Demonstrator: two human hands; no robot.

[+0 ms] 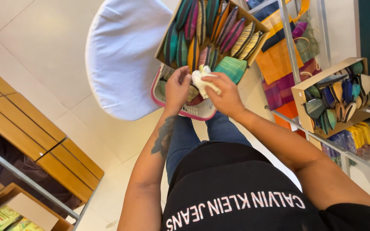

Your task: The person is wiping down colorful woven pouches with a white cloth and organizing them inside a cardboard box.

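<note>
My left hand and my right hand meet over a pink-rimmed white basket that rests on my knees. Between them they pinch a crumpled white cloth or paper; the right hand's fingers wrap its lower part and the left hand's fingertips grip its left edge. Just beyond the hands is a cardboard box packed with several striped woven pouches standing on edge. A teal woven pouch lies at the box's near corner, right by my right hand. Woven items show inside the basket, mostly hidden by my hands.
A white rounded cushion or seat lies on the tiled floor to the left. At right, a metal-framed shelf holds a second cardboard box of woven pouches and folded coloured cloth. Wooden benches stand at the left.
</note>
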